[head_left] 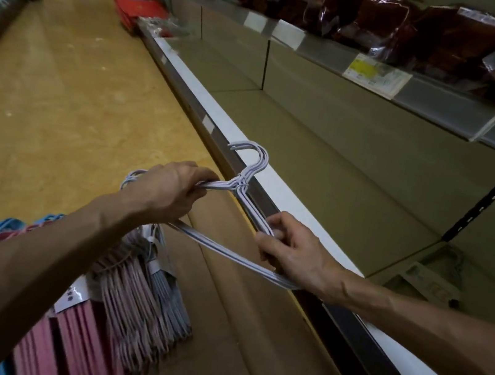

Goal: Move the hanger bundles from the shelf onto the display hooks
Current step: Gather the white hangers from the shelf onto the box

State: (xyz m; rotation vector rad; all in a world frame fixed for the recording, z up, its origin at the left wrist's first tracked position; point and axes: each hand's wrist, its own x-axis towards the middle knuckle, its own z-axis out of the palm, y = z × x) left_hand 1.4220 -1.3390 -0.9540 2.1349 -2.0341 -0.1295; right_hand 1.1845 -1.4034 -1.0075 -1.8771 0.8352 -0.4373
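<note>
Bundle: white wire hanger bundle (238,205), likely light, springy, slippery.
Hands: left hand (171,191) and right hand (289,252) each grip a shoulder.
Best hold: near the necks, hooks kept together.

Bundle of pale lilac wire hangers (247,200), held level above the front edge of the low shelf (322,179), hooks pointing away and up. More bundles (138,293) in pink and grey, with paper tags, lie stacked on the cardboard below. The shelf surface is olive-grey with a white front strip.
</note>
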